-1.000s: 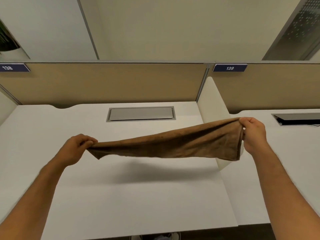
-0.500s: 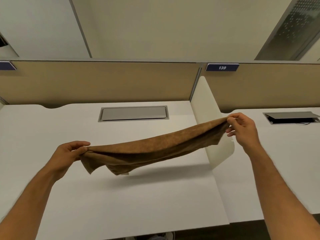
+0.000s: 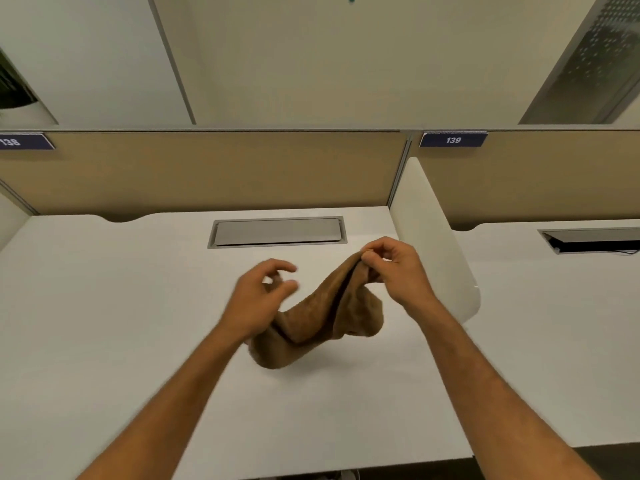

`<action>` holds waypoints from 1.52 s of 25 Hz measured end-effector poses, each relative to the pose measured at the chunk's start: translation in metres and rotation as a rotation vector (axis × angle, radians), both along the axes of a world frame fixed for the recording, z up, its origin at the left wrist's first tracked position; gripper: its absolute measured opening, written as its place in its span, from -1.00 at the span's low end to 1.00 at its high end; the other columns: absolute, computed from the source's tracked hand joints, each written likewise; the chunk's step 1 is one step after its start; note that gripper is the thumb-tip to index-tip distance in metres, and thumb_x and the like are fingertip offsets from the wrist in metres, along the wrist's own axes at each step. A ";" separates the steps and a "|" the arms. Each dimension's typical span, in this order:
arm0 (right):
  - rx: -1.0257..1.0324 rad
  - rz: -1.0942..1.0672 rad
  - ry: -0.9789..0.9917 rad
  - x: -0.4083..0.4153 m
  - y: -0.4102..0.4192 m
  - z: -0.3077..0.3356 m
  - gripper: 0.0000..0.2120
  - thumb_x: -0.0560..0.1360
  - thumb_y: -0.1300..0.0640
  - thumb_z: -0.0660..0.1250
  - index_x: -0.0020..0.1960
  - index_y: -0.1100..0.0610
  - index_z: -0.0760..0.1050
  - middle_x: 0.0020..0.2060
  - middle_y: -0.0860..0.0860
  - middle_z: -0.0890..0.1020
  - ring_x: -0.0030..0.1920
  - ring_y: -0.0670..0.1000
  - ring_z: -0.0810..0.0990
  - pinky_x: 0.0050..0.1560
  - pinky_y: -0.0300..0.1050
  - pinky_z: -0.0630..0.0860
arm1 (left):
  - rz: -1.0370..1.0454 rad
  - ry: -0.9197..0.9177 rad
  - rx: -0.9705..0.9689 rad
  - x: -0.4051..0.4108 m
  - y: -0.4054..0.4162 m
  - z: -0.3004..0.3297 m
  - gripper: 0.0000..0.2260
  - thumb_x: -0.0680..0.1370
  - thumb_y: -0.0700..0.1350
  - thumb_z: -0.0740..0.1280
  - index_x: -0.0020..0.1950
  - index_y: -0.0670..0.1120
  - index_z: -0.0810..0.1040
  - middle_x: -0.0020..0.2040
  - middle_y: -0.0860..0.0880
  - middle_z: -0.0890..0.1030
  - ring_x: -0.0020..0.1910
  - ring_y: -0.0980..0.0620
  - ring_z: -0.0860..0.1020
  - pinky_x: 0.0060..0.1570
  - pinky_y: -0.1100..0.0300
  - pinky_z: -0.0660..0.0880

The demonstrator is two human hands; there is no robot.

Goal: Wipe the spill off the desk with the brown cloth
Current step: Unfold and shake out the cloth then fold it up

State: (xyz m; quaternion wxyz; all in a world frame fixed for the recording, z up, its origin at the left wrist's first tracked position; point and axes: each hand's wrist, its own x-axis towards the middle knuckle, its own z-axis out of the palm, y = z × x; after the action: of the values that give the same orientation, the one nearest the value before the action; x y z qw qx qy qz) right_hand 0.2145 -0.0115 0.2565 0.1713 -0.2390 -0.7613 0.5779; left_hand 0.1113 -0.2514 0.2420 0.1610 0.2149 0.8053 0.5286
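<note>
Head view: the right hand (image 3: 398, 268) pinches the top edge of the brown cloth (image 3: 325, 317), which sags doubled above the white counter (image 3: 104, 323). The left hand (image 3: 258, 299), blurred, has loosely curled fingers holding nothing beside the cloth.

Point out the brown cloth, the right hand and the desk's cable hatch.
brown cloth (image 3: 313, 317): head view, middle of the hanging fold.
right hand (image 3: 394, 268): head view, back of the hand.
cable hatch (image 3: 277, 232): head view, grey lid.
</note>
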 end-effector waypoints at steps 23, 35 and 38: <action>0.338 -0.157 -0.072 -0.004 -0.045 -0.027 -0.96 0.60 0.11 0.35 0.02 0.05 0.57 -0.05 -0.06 0.59 -0.07 -0.05 0.58 -0.02 -0.25 0.57 | -0.145 0.086 -0.148 0.019 0.028 -0.012 -0.89 0.58 0.01 0.49 -0.07 0.22 0.63 -0.13 0.26 0.64 -0.15 0.11 0.66 -0.09 0.34 0.60; -0.299 -0.345 0.152 0.028 0.047 0.011 -0.83 0.51 0.29 0.28 -0.12 0.11 0.63 -0.22 0.09 0.71 -0.18 0.06 0.70 -0.17 -0.12 0.66 | -0.058 -0.548 -0.730 -0.029 -0.066 -0.081 -0.78 0.50 -0.03 0.48 -0.18 -0.19 0.70 -0.18 -0.19 0.71 -0.23 -0.05 0.60 -0.17 0.10 0.49; -0.642 -0.311 0.273 0.040 0.075 0.017 -0.91 0.53 0.18 0.35 -0.11 0.13 0.63 -0.24 0.05 0.71 -0.19 0.01 0.69 -0.22 -0.17 0.63 | -0.076 -0.768 -0.604 -0.034 -0.086 -0.091 -0.88 0.49 -0.09 0.48 -0.08 -0.13 0.72 -0.11 -0.09 0.77 -0.11 -0.06 0.69 -0.08 0.11 0.57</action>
State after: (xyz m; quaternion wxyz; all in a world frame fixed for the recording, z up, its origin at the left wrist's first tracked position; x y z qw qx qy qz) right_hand 0.2541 0.0631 0.2733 0.2731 -0.3141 -0.4663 0.7806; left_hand 0.0773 -0.3375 0.1513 0.5207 -0.0224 0.7966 0.3063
